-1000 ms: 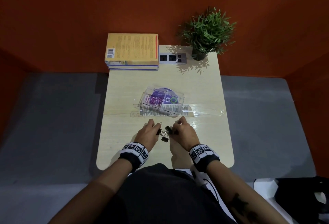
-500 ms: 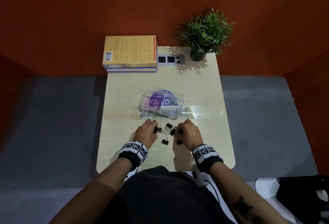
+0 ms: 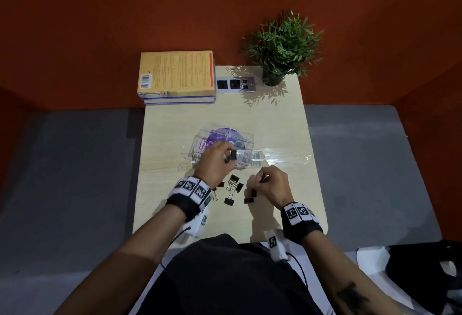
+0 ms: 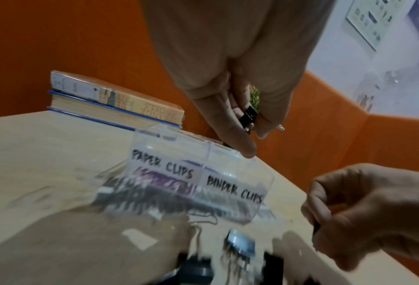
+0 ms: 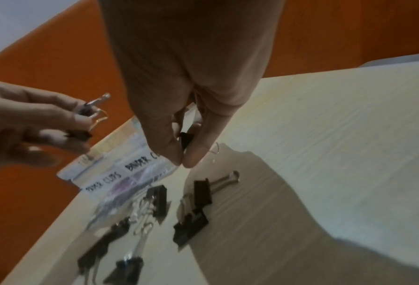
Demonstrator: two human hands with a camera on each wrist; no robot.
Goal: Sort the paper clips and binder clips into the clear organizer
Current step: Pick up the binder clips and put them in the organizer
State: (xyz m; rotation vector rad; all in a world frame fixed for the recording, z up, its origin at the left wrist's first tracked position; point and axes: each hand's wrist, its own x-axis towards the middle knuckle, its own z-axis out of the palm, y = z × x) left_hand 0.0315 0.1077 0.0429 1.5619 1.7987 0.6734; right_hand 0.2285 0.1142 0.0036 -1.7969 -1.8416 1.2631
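Observation:
The clear organizer [image 3: 246, 138] stands mid-table, labelled PAPER CLIPS [image 4: 163, 166] on its left half and BINDER CLIPS [image 4: 235, 191] on its right. My left hand [image 3: 217, 158] is raised over its front edge, pinching a black binder clip [image 3: 233, 155] [image 4: 248, 115]. My right hand [image 3: 271, 182] hovers low to the right of the pile, pinching another black binder clip [image 5: 185, 139]. Several black binder clips [image 3: 233, 189] [image 5: 201, 192] lie loose on the table between my wrists. Purple paper clips [image 3: 203, 143] sit in the organizer's left half.
A stack of books [image 3: 176, 77] lies at the table's back left, a socket panel [image 3: 235, 84] beside it, and a potted plant [image 3: 282, 44] at the back right. A strip of clear film [image 3: 285, 158] stretches right of the organizer. Grey cushions flank the wooden table [image 3: 275, 119].
My left hand has lifted away from the pile with a binder clip and moved forward over the organizer. My right hand has risen slightly, holding its own clip.

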